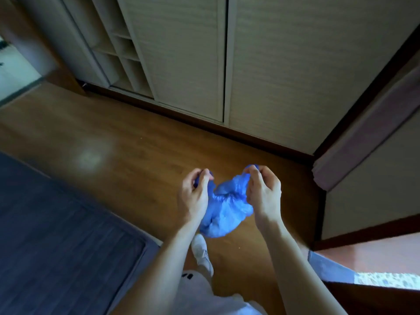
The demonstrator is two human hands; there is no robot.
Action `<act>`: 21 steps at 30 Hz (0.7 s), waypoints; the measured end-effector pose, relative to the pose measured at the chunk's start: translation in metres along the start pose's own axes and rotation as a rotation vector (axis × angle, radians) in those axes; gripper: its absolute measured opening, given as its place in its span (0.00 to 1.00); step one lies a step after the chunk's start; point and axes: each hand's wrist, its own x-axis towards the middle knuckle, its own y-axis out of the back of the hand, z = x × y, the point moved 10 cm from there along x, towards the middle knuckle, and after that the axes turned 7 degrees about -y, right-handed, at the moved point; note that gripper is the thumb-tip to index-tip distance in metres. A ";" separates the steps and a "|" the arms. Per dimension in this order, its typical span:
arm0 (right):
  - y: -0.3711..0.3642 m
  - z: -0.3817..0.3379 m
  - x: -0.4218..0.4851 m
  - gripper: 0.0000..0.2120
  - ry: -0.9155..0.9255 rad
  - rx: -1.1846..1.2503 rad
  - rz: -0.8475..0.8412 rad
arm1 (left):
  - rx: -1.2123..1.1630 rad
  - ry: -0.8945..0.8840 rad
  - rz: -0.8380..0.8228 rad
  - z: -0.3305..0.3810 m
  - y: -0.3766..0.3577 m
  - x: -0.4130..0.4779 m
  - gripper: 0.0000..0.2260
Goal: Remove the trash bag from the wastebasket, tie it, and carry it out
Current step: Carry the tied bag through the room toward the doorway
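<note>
Head view: both hands' [196, 193] [263, 192] grips pinch a blue trash bag [225, 208] above wooden floor [127, 133].

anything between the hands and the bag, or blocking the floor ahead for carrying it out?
Nothing between them: the left hand and right hand each already pinch a gathered part of the blue trash bag's top. The wooden floor ahead shows no obstacle up to the wardrobe doors; no exit can be made out.

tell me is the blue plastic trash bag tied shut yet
Not yet: the left hand and right hand hold separate bunches of the blue plastic trash bag.
</note>
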 end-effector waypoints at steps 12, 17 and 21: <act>-0.185 -0.039 0.138 0.12 -0.021 -0.128 -0.173 | -0.070 0.095 0.137 -0.058 0.045 0.194 0.15; -0.279 -0.067 0.189 0.14 0.001 -0.150 -0.214 | -0.099 0.152 0.182 -0.077 0.082 0.279 0.14; -0.339 -0.073 0.213 0.12 -0.004 -0.171 -0.267 | -0.076 0.174 0.245 -0.085 0.109 0.328 0.12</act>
